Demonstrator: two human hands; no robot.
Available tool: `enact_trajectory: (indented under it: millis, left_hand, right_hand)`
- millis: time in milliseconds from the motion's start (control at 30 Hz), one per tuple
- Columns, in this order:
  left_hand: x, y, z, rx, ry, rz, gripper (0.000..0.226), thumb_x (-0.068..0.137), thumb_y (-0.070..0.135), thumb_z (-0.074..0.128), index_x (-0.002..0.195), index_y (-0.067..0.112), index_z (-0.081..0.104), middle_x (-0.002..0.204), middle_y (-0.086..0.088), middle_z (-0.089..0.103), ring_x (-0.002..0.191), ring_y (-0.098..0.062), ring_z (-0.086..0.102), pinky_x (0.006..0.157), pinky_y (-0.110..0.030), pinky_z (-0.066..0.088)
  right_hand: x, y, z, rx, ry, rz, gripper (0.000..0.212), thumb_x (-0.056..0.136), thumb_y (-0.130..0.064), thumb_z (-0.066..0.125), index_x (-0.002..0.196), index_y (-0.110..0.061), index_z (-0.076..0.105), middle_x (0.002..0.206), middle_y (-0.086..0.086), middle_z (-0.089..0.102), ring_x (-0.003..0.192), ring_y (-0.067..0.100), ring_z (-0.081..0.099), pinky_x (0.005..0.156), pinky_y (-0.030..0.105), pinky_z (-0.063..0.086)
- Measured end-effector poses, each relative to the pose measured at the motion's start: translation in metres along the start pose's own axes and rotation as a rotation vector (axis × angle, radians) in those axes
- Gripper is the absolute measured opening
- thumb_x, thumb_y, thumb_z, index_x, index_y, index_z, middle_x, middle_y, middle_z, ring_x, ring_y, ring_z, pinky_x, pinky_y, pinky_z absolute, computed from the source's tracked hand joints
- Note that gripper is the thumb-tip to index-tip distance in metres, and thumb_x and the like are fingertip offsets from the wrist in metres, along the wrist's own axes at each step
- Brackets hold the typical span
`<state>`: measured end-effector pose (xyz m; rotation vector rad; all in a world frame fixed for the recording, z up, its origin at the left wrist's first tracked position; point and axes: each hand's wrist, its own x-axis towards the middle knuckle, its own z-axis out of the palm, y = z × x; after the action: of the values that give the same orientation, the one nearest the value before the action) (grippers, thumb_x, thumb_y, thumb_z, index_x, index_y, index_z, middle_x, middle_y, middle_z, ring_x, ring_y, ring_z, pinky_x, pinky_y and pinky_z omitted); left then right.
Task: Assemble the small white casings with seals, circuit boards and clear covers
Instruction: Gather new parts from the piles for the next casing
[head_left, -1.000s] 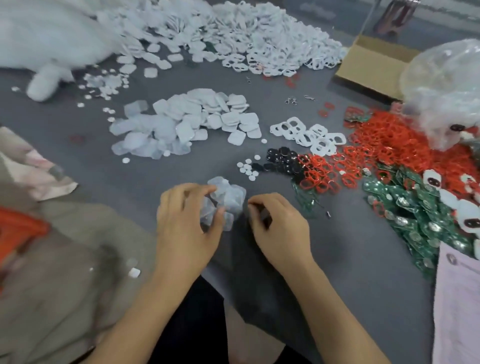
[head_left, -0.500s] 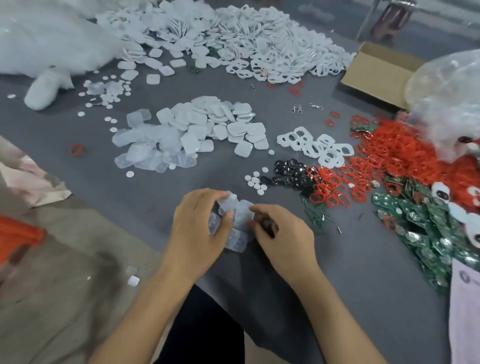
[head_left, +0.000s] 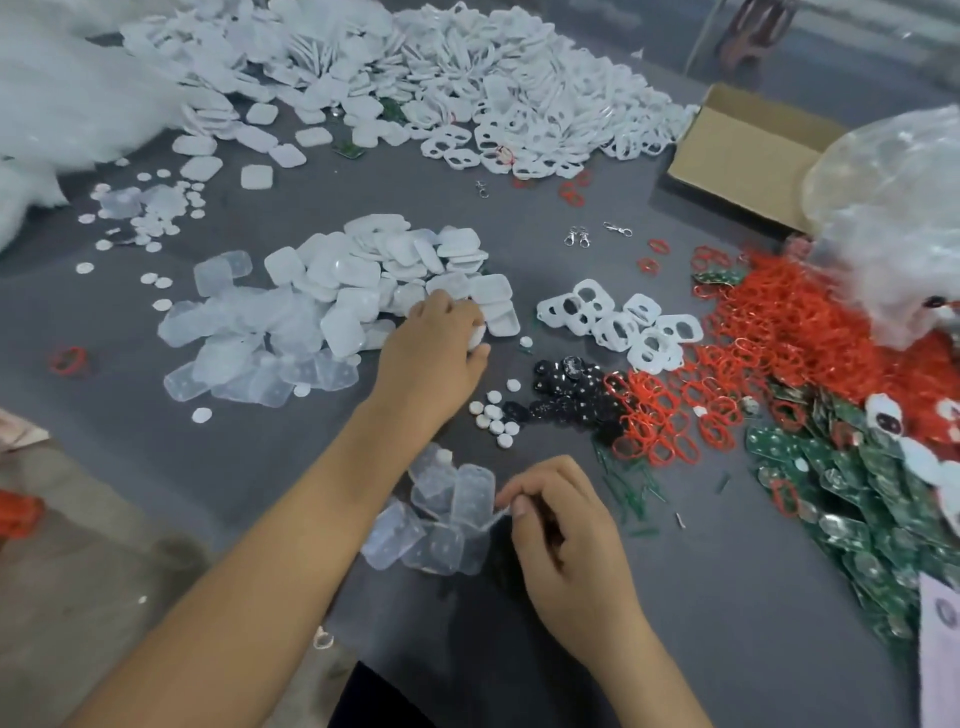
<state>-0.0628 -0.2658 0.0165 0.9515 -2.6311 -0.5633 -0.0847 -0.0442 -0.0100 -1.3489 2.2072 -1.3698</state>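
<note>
My left hand (head_left: 434, 358) reaches out to the right edge of the heap of white casings (head_left: 363, 280) and curls its fingers round one white casing. My right hand (head_left: 563, 535) stays near me with its fingers curled, pinching the edge of a small cluster of clear covers (head_left: 441, 519) on the grey cloth. Red seals (head_left: 753, 332) lie in a heap to the right. Green circuit boards (head_left: 857, 493) spread along the right side. Black round parts (head_left: 566, 389) and small white discs (head_left: 493, 415) lie between the two hands.
White frame pieces with two holes (head_left: 618, 322) lie beside the seals. A large pile of white parts (head_left: 415, 78) fills the far side. A cardboard box (head_left: 748, 150) and a clear plastic bag (head_left: 893, 218) stand at the far right. Metal clasps (head_left: 582, 236) lie mid-table.
My left hand has left the clear covers near me and stretched forward to the white casing heap. My right hand has stayed by the clear covers.
</note>
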Motion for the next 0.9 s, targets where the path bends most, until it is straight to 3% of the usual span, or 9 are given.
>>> enact_trajectory:
  millis: [100,200,400,533,600,700,800,900]
  left_hand:
    - [0.007,-0.001,0.005,-0.014,0.006,-0.002,0.034,0.099,0.032,0.067,0.128,0.017,0.06,0.126,-0.006,0.05,0.113,-0.025,0.055,0.085,-0.035,0.047]
    - [0.006,-0.003,0.005,-0.008,0.021,0.01,0.025,0.1,0.028,0.067,0.12,0.017,0.06,0.122,-0.005,0.052,0.105,-0.025,0.057,0.076,-0.034,0.043]
    - [-0.001,0.002,0.002,0.051,0.039,0.002,0.021,0.098,0.036,0.068,0.107,0.019,0.059,0.115,-0.001,0.054,0.109,-0.023,0.051,0.073,-0.032,0.038]
    - [-0.003,0.006,-0.005,0.029,-0.014,-0.012,0.02,0.095,0.031,0.07,0.102,0.018,0.057,0.102,0.003,0.055,0.099,-0.023,0.055,0.072,-0.032,0.036]
    - [-0.009,0.009,-0.007,-0.022,-0.069,-0.011,0.026,0.092,0.03,0.067,0.11,0.016,0.054,0.1,0.001,0.058,0.092,-0.023,0.058,0.069,-0.034,0.04]
    - [-0.023,0.013,-0.008,-0.146,-0.08,-0.011,0.03,0.098,0.026,0.057,0.125,0.014,0.057,0.103,-0.001,0.063,0.094,-0.02,0.06,0.077,-0.036,0.048]
    - [-0.035,0.01,-0.004,-0.191,-0.053,0.018,0.019,0.105,0.024,0.052,0.109,0.014,0.068,0.1,-0.003,0.062,0.094,-0.022,0.06,0.082,-0.035,0.046]
    - [-0.039,0.007,-0.001,-0.13,-0.096,0.056,0.023,0.107,0.026,0.053,0.107,0.011,0.07,0.098,-0.007,0.058,0.092,-0.025,0.057,0.082,-0.038,0.045]
  right_hand:
    - [0.002,-0.003,0.0,-0.026,-0.006,-0.002,0.015,0.1,-0.023,0.049,0.097,-0.028,0.064,0.109,-0.018,0.053,0.082,0.009,0.059,0.069,0.027,0.048]
    - [0.002,-0.003,-0.001,0.028,0.011,0.031,0.017,0.103,-0.019,0.048,0.101,-0.028,0.062,0.11,-0.017,0.059,0.095,0.01,0.063,0.078,0.029,0.051]
    - [0.005,-0.001,-0.002,0.173,0.118,0.17,0.015,0.104,-0.029,0.051,0.104,-0.038,0.063,0.088,-0.019,0.067,0.072,0.007,0.064,0.066,0.012,0.045]
    - [0.006,-0.001,-0.002,0.43,0.195,0.317,0.022,0.102,-0.01,0.061,0.112,-0.028,0.068,0.081,-0.005,0.069,0.059,0.008,0.062,0.047,0.024,0.052]
    - [0.008,-0.001,-0.004,0.494,0.225,0.347,0.022,0.1,-0.005,0.062,0.112,-0.022,0.07,0.081,0.0,0.071,0.062,0.012,0.066,0.047,0.026,0.055]
    - [0.011,-0.002,-0.008,0.555,0.263,0.358,0.018,0.1,-0.004,0.061,0.108,-0.015,0.074,0.081,0.005,0.073,0.068,0.017,0.07,0.051,0.028,0.058]
    - [0.012,-0.001,-0.011,0.597,0.286,0.378,0.016,0.103,-0.003,0.058,0.103,-0.01,0.073,0.082,0.006,0.073,0.069,0.019,0.071,0.05,0.029,0.057]
    - [0.011,0.001,-0.011,0.567,0.298,0.364,0.014,0.106,-0.008,0.056,0.1,-0.011,0.068,0.067,0.004,0.065,0.052,0.015,0.059,0.043,0.024,0.046]
